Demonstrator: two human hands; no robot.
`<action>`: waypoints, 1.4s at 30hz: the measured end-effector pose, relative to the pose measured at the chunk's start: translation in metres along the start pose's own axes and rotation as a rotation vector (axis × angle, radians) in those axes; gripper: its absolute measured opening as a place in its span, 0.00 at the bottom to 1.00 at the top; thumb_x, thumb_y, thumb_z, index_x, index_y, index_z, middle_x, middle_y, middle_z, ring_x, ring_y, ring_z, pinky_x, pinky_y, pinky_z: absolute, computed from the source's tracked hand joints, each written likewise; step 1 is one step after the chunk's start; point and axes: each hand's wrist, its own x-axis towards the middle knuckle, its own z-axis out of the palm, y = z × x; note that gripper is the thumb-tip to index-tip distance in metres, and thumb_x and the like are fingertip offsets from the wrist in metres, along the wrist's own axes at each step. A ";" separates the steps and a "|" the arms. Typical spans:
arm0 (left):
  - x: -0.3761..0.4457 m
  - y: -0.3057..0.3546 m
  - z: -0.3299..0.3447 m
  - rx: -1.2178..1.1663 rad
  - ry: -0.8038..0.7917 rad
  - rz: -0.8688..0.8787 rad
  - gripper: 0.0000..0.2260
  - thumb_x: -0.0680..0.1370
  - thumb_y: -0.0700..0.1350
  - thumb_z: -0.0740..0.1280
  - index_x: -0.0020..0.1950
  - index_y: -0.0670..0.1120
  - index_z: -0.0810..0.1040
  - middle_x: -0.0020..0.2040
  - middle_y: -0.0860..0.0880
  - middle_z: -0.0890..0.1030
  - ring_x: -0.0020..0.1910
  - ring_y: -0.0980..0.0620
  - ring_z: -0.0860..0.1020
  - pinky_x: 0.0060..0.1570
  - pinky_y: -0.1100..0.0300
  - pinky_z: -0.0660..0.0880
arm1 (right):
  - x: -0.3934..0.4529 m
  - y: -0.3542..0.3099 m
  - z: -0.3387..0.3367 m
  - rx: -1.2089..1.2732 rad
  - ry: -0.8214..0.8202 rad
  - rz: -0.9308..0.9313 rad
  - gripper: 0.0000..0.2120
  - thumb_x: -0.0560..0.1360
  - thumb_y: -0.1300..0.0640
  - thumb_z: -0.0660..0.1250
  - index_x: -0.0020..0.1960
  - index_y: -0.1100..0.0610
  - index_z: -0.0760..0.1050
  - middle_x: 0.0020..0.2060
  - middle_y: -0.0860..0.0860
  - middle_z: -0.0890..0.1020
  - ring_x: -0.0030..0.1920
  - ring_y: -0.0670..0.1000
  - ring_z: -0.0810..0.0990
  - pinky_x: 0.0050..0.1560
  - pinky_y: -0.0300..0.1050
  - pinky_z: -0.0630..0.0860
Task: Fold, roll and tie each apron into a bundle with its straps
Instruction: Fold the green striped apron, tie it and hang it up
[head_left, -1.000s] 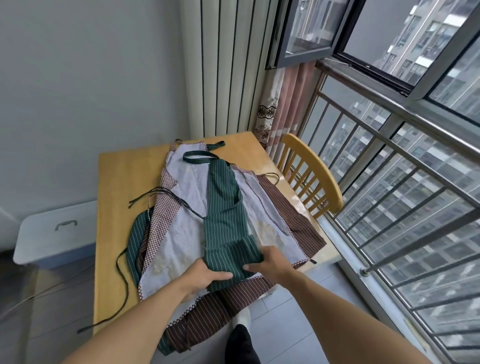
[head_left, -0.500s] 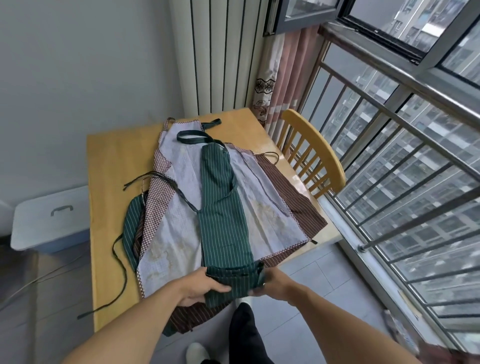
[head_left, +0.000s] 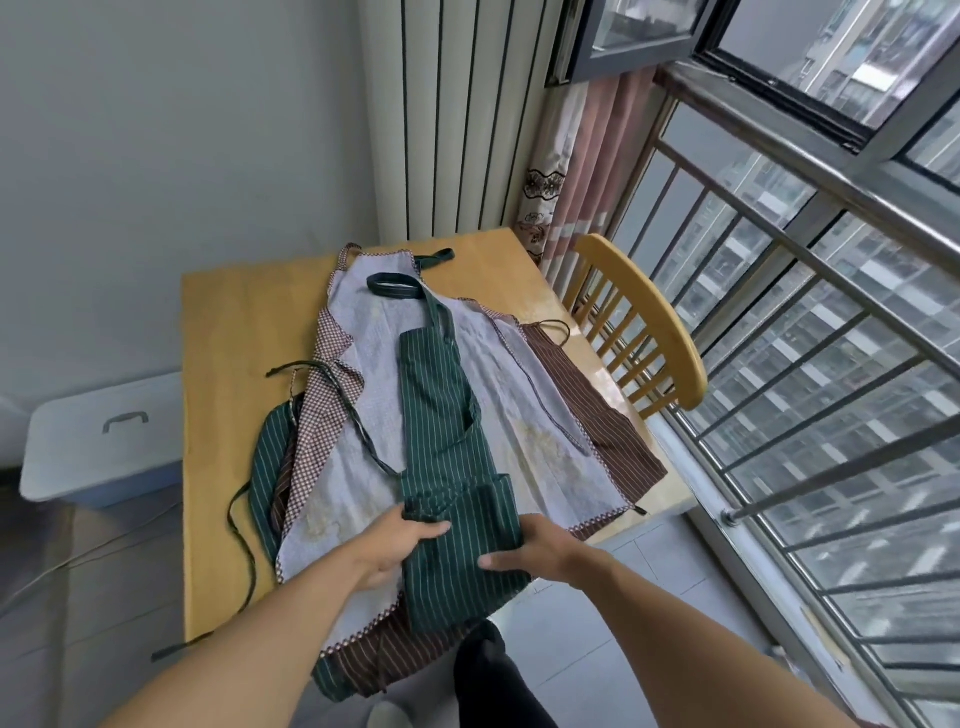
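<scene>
At the far left a pale box (head_left: 98, 441) with a metal handle sits on the floor beside a wooden tabletop (head_left: 234, 322). A thin dark strap (head_left: 240, 535) trails down the tabletop's left part and off its near edge. Next comes a pile of aprons spread flat: a checked apron (head_left: 322, 415) with its pale grey lining face up, and under it a brown striped apron (head_left: 597, 410) showing at the right and hanging over the near edge. Part of another green striped cloth (head_left: 267, 457) peeks out at the pile's left.

On top, down the middle of the pile, lies the green apron (head_left: 441, 415), white pinstriped, folded into a long narrow band. Its neck loop (head_left: 392, 286) lies at the far end, and its near end hangs off the tabletop edge.

The left hand (head_left: 387, 545) holds the band's left edge near the tabletop's front, thumb on top across the cloth and fingers beneath, a grip closed on the fabric. The right hand (head_left: 540, 551) holds the band's right edge just opposite, thumb lying over the cloth and fingers tucked behind it. A small fold of green cloth is raised between the two hands.

To the right, a wooden chair (head_left: 660, 332) stands against the tabletop, before a pink curtain (head_left: 576, 171). Beyond it a metal railing (head_left: 810, 322) lines the windows.
</scene>
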 end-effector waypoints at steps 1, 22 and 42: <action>0.004 0.009 -0.003 -0.027 0.040 0.045 0.21 0.73 0.48 0.77 0.65 0.50 0.78 0.62 0.51 0.83 0.65 0.48 0.79 0.74 0.45 0.68 | 0.008 0.000 -0.004 0.017 -0.023 0.001 0.35 0.63 0.33 0.80 0.61 0.55 0.80 0.55 0.49 0.86 0.56 0.51 0.84 0.62 0.52 0.80; 0.172 0.186 -0.075 -0.038 0.536 0.155 0.13 0.78 0.48 0.74 0.60 0.45 0.81 0.50 0.50 0.86 0.47 0.51 0.84 0.43 0.59 0.81 | 0.163 -0.087 -0.125 0.203 0.202 -0.072 0.20 0.82 0.53 0.68 0.69 0.62 0.72 0.57 0.49 0.78 0.60 0.55 0.80 0.44 0.33 0.71; 0.231 0.175 -0.089 0.331 1.107 0.224 0.21 0.80 0.52 0.70 0.69 0.44 0.72 0.66 0.46 0.77 0.62 0.47 0.76 0.58 0.54 0.74 | 0.213 -0.062 -0.112 -0.089 0.525 -0.271 0.26 0.81 0.52 0.68 0.75 0.48 0.63 0.68 0.46 0.70 0.68 0.47 0.70 0.69 0.46 0.72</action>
